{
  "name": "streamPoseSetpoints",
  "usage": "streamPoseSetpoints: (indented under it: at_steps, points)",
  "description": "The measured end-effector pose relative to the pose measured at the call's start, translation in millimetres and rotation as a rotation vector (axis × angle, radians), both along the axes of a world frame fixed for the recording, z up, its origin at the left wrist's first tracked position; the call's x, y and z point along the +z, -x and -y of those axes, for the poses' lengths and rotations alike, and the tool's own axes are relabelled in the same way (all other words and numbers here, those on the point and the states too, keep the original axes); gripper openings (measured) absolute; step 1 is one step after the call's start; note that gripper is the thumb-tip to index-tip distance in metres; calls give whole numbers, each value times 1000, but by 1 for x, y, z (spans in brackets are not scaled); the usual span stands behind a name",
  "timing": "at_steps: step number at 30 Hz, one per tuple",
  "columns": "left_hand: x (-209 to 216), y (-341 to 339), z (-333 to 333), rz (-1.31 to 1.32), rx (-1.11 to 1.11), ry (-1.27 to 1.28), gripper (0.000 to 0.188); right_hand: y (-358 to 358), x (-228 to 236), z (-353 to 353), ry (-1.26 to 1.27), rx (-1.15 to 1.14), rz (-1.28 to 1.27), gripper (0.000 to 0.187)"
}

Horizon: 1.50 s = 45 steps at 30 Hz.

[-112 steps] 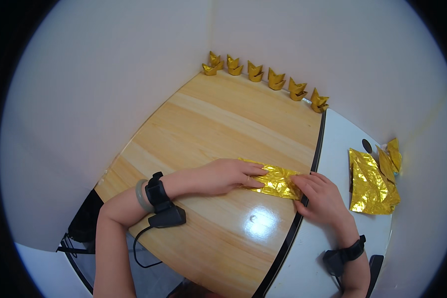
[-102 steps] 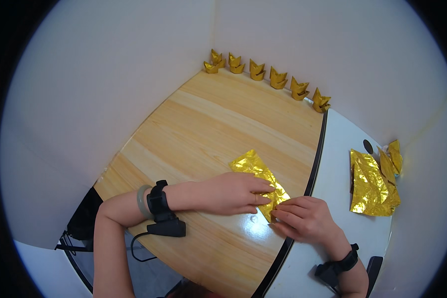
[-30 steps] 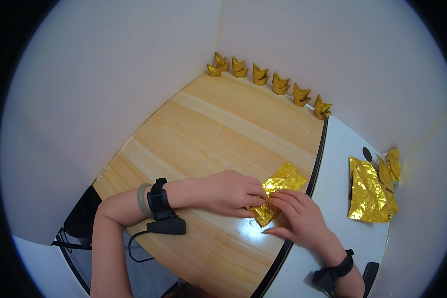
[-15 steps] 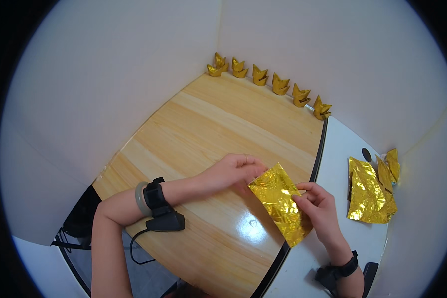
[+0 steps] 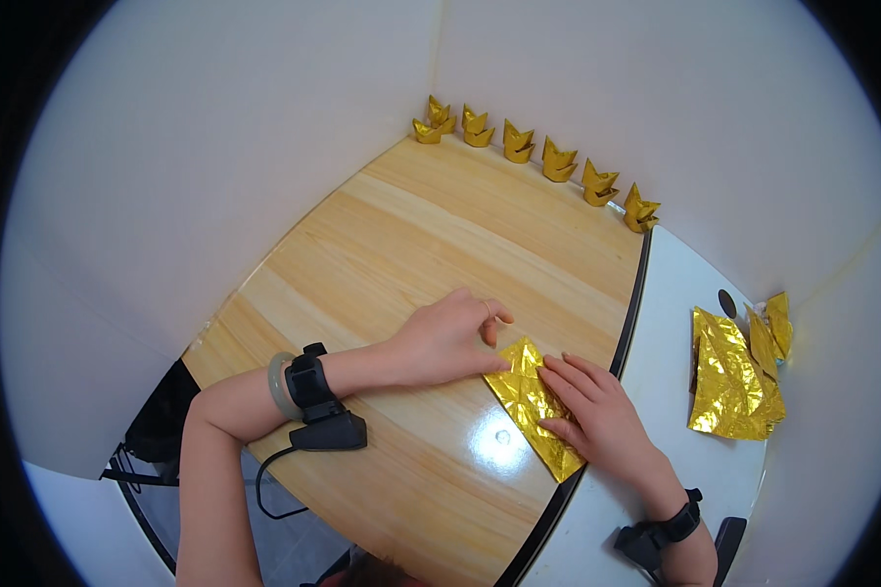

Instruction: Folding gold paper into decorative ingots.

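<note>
Lying flat on the counter (image 5: 440,245) now, the gold foil (image 5: 527,391) has come down from half a second ago, when the right hand (image 5: 592,406) held it up at a tilt between thumb and fingers. That hand has let go of its pinch and rests spread over the foil's right side, thumb well apart from the fingers, covering part of that edge. The left hand (image 5: 448,338) has its thumb at or just above the foil's upper left corner, with a clear gap to the bent forefinger; neither hand grips anything, though whether the left thumb truly touches cannot be told. The foil slants near the counter's right side, its lower end beside the black edge strip (image 5: 639,284), and it looks narrower than when it was raised, though the right hand hides some of it. For the folding in hand, this seems to mean the foil is braced against a firm surface again, where a crease can be pressed; it is judged to be at a flat stage, without the raised points of the boat shapes (image 5: 559,159) along the back wall. Those shapes and the loose foil (image 5: 724,377) on the white surface (image 5: 607,533) look unchanged.
</note>
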<state>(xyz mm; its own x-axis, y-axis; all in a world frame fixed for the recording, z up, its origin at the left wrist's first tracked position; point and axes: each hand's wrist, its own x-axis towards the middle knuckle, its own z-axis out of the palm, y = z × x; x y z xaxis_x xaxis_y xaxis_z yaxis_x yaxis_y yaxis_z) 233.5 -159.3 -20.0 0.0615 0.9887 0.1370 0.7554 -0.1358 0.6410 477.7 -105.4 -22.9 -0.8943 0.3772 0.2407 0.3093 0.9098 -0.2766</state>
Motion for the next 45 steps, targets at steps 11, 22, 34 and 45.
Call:
streamPoseSetpoints:
  at_steps: [11, 22, 34, 45]
  points:
    - [-11, 4, 0, -7, -45, -72, 58, 2, -3, -7, 9, -78, 71, 40]
    - [-16, 4, -3, 121, -257, -58, 44, 2, -8, -15, 19, -117, -91, 45]
    - [-11, 11, -6, -112, -580, -171, 25, -3, 5, -19, -136, 112, 151, 46]
    - [-12, 18, -7, -30, -600, -92, 19, -21, 38, -10, 221, 45, 68, 40]
